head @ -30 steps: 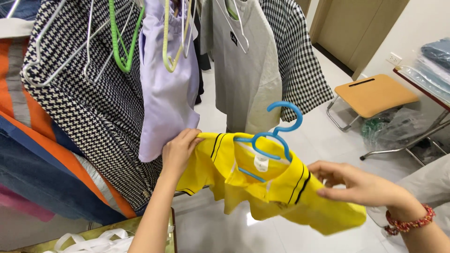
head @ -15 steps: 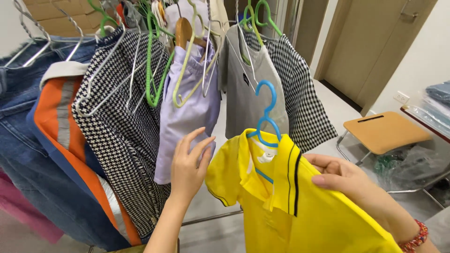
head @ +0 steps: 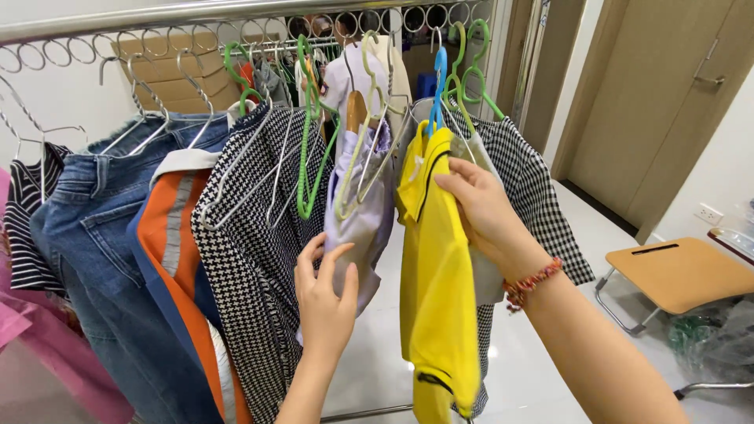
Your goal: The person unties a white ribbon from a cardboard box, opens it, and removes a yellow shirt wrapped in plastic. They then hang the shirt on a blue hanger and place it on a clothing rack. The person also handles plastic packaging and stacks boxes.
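Observation:
A yellow polo shirt [head: 433, 283] hangs on a blue hanger [head: 439, 88] whose hook reaches up to the metal clothes rail [head: 236, 12]. My right hand [head: 481, 206], with a bead bracelet on its wrist, grips the shirt at the shoulder just below the hanger. My left hand [head: 326, 297] is open with fingers spread, pressing against a lilac garment [head: 369, 216] and pushing it left, beside a black-and-white houndstooth garment [head: 251, 267].
The rail carries several clothes: blue jeans [head: 102, 259], an orange-and-blue jacket [head: 177, 259], a checked shirt [head: 534, 204] behind the yellow one, a striped top [head: 23, 220] and green hangers [head: 306, 141]. A small folding table [head: 679, 275] stands at right near wooden doors [head: 660, 102].
The yellow shirt on its blue hanger went up from waist height to the rail. My left hand let go of the shirt and moved onto the lilac garment. The view tilted upward.

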